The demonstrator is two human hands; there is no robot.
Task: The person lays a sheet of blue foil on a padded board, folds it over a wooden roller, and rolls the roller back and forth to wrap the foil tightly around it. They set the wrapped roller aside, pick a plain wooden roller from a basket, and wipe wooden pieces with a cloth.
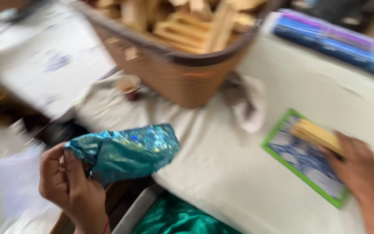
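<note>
The left hand [68, 184] is in the lower left of the frame, raised with the fingers curled and pinched together near the thumb, and the wrist goes down to the bottom edge. The right hand [355, 167] is at the lower right, palm down, fingers bent forward, and the forearm leaves at the corner.

At the lower left of the frame we see our left hand [68, 184] bare, with a thin red band at the wrist near the bottom edge. At the lower right, our right hand [356, 167] and forearm are bare too, with no sleeve showing. Green fabric we wear fills the bottom centre. Blur hides finer detail.
</note>
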